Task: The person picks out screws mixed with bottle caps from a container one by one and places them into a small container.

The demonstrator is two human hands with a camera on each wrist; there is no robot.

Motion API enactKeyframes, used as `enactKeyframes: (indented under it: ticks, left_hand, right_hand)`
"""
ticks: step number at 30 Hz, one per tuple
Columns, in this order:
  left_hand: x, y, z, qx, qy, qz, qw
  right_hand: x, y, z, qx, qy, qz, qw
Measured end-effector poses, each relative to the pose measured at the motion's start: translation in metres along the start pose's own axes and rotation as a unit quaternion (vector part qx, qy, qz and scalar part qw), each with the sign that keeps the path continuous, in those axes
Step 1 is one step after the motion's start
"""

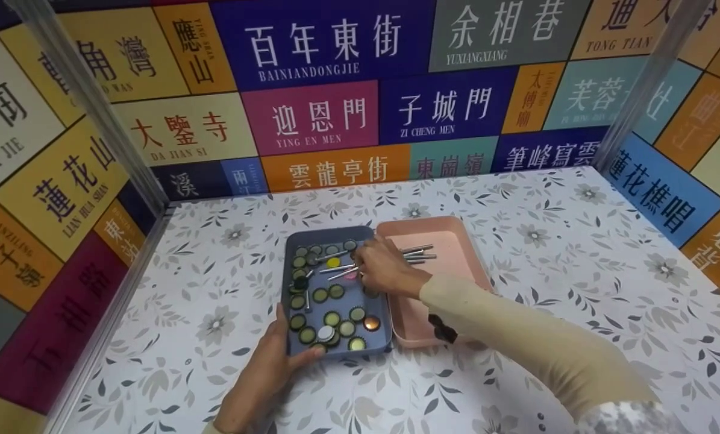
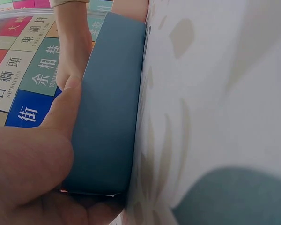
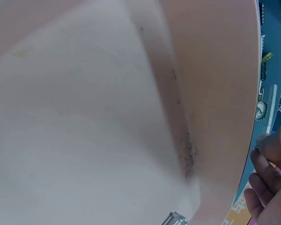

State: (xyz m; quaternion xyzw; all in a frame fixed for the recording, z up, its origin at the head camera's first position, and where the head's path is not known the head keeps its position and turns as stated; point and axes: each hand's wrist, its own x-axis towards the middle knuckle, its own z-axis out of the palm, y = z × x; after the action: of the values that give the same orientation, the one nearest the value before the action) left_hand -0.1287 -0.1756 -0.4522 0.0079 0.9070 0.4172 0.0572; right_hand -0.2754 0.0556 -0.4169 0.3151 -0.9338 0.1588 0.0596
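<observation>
A blue tray [image 1: 369, 334] holds many bottle caps [image 1: 332, 318] and thin metal rods [image 1: 308, 300]. My left hand [image 1: 275, 352] grips the tray's near left corner, thumb over the rim; in the left wrist view the thumb and curled fingers hold the tray wall [image 2: 110, 108]. Over the blue tray's right side, my right hand [image 1: 384, 265] pinches a metal rod [image 3: 273, 105] between thumb and fingers. Its fingertips are partly hidden in the head view. To the right, a pink tray [image 1: 474, 259] touches the blue one, with several metal rods at its far left.
Both trays stand on a table with a leaf-patterned white cover [image 1: 227, 271]. Panels with coloured street-name signs [image 1: 323, 114] close off the back and both sides. One yellow cap [image 1: 333, 262] and one orange cap [image 1: 371, 323] lie among the greenish ones.
</observation>
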Motion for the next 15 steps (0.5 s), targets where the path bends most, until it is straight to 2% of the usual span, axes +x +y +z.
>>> enactKeyframes:
  ticks: [4,10,15]
  left_hand:
    - [0.000,0.000,-0.001,-0.007,-0.002,-0.008,0.9999]
    - [0.001,0.000,-0.001,-0.012,-0.001,0.001,0.9999]
    - [0.001,-0.001,0.000,-0.013,-0.001,0.003,0.9999]
  right_hand:
    - [-0.001,0.003,-0.004,0.001,0.001,0.013,1.000]
    - [-0.005,0.013,-0.009,0.001,0.016,0.025,1.000]
    - [-0.011,0.025,-0.007,0.006,0.025,0.011,1.000]
